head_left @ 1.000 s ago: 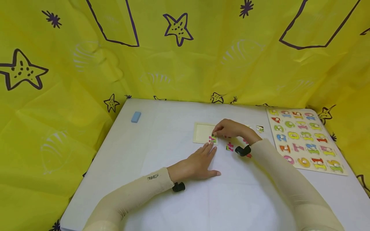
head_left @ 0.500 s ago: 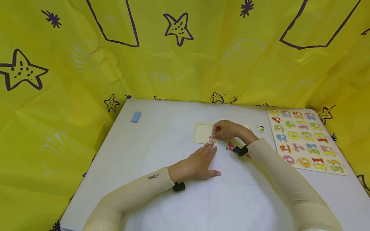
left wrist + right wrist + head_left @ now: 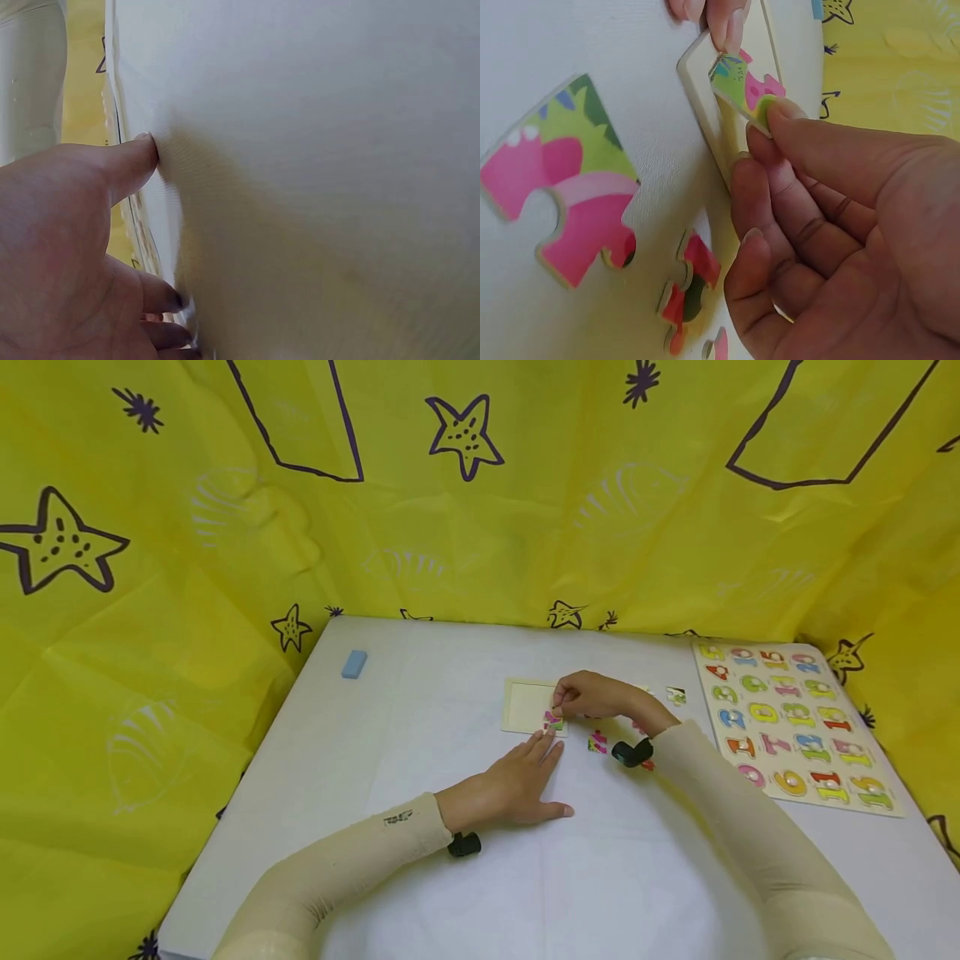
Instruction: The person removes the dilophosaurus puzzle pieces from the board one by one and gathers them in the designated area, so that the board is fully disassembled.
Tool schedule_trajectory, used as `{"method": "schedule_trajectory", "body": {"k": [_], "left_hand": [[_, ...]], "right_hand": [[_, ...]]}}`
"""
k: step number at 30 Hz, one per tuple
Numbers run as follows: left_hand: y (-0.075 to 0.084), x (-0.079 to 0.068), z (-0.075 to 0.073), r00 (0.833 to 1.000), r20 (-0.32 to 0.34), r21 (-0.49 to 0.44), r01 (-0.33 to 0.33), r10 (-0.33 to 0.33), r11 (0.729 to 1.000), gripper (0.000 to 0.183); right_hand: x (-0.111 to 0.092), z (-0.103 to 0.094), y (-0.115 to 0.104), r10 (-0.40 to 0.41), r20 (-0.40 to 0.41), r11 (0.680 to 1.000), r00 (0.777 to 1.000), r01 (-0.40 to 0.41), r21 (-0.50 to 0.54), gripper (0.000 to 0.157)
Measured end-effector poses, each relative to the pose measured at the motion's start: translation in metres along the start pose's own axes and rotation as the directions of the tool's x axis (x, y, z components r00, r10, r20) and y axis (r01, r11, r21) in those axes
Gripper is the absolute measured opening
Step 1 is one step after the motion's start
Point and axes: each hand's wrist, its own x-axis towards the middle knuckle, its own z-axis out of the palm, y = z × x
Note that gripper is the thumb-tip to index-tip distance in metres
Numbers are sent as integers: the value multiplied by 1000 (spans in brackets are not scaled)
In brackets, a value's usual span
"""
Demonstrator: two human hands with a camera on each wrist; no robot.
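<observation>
My right hand point(image 3: 596, 695) pinches a pink and green jigsaw piece point(image 3: 733, 81) between thumb and index finger. The piece is tilted over the near right corner of a shallow wooden puzzle tray point(image 3: 506, 710). My left hand point(image 3: 512, 783) rests on the white table with its fingers straight, and its fingertips reach the tray's near edge by the piece. In the left wrist view, the thumb and fingers point toward the tabletop. A loose pink and green piece point(image 3: 592, 180) and a red one point(image 3: 703, 262) lie beside my right hand.
A board of coloured numbers point(image 3: 776, 689) lies on the right side of the table. Another loose piece point(image 3: 676, 695) is left of that board. A blue block point(image 3: 354, 664) sits at the far left. Yellow patterned cloth point(image 3: 480, 543) hangs behind the table.
My right hand has shifted only slightly over the tray corner, with the piece turning a little in its fingers. The left hand stays in place.
</observation>
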Motion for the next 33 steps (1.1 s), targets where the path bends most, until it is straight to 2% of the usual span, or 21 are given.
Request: {"method": "schedule_trajectory", "body": {"k": [9, 17, 22, 26, 30, 33], "left_hand": [[0, -1, -2, 1000, 7, -14, 2, -2, 1000, 100], [0, 0, -2, 1000, -5, -20, -1, 1, 1000, 99], [1, -1, -2, 1000, 5, -28, -1, 1, 1000, 99], [1, 0, 0, 1000, 5, -29, 0, 1, 1000, 99], [1, 0, 1, 1000, 3, -18, -3, 3, 1000, 100], [1, 1, 1, 1000, 3, -9, -6, 6, 1000, 100]], "right_hand": [[-23, -14, 9, -32, -78, 996, 996, 38, 81, 12], [-70, -30, 27, 15, -156, 996, 988, 0, 93, 14], [-109, -36, 39, 92, -95, 988, 991, -79, 135, 13], [-136, -37, 49, 144, -18, 983, 989, -141, 116, 15], [-157, -36, 58, 171, 24, 979, 985, -172, 110, 16], [-165, -32, 64, 180, 19, 977, 984, -181, 109, 15]]}}
